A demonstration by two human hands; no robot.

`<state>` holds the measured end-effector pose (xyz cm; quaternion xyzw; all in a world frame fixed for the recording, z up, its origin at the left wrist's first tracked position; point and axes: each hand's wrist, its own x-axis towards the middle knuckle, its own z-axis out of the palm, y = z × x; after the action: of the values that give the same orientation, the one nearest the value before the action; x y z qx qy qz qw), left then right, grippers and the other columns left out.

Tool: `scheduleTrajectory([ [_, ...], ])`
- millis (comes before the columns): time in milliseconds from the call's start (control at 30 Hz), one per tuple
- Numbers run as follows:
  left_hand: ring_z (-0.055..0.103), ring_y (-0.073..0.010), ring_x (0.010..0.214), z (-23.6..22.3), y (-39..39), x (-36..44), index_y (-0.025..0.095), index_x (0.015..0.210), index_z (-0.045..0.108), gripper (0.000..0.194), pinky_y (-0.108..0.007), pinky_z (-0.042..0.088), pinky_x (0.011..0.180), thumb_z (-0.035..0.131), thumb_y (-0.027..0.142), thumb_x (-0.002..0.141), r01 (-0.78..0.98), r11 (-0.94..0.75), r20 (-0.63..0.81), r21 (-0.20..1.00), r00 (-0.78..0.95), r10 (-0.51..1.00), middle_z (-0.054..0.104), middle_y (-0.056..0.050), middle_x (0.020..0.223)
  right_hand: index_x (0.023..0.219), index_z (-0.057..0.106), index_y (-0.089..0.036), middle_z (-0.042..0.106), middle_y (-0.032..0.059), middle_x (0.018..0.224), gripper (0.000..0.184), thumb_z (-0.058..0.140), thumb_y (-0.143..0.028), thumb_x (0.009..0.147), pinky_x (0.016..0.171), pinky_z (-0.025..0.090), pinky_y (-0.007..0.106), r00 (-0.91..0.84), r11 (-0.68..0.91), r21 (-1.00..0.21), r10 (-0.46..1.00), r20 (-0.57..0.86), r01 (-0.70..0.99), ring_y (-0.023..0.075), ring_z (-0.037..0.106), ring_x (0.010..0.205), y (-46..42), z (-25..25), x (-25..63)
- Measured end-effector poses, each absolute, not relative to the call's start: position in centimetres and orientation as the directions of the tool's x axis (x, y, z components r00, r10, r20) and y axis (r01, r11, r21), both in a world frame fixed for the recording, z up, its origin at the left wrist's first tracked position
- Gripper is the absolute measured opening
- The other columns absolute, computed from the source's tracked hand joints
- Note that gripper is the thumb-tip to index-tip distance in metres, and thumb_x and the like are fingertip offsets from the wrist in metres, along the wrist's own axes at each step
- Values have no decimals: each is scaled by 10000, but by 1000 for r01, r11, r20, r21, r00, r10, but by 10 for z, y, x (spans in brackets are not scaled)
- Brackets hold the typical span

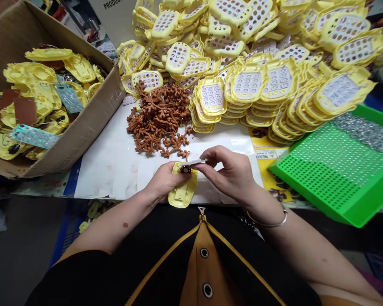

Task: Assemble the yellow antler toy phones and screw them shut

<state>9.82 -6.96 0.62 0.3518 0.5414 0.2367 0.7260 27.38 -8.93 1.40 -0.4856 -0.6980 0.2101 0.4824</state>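
The left hand [164, 180] grips the yellow shell [182, 194], long axis running near-to-far. The right hand [232, 173] pinches a flat plate [194, 162] at the shell's far end.

1. Yellow elongated plastic shell with rounded ends [182, 192]: held lengthwise toward wearer, dark round part [185, 169] at far end.
2. Thin flat greyish piece [194, 162]: near edge-on, over shell's far end; contact unclear.

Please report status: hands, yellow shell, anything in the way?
Left hand holds yellow shell. Right hand pinches thin piece over it. Brown parts just beyond, not blocking.
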Motion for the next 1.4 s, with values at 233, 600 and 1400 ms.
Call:
scheduleTrajectory([
  [233,641,-162,657,6,-63,90,126,832,667,314,-292,481,676,818,240,581,-7,693,-629,721,411,660,701,-42,755,721,593,-218,535,-24,600,168,652,-323,839,507,402,242,3,478,-684,818,575,551,104,474,522,-89,19,277],
  [600,678,-235,794,9,-60,81,117,942,685,358,-368,500,796,755,159,594,-115,740,-568,663,567,597,735,-111,891,752,540,-217,610,-24,654,190,653,-354,822,541,476,248,123,240,-921,949,289,307,113,567,573,-87,9,270],
  [1400,649,-166,734,2,-67,86,123,848,701,203,-286,477,755,710,164,649,-121,648,-544,752,442,714,722,-48,791,815,612,-183,757,115,894,107,556,-95,837,733,606,335,-512,816,-68,422,748,574,197,704,772,-110,-13,266],
])
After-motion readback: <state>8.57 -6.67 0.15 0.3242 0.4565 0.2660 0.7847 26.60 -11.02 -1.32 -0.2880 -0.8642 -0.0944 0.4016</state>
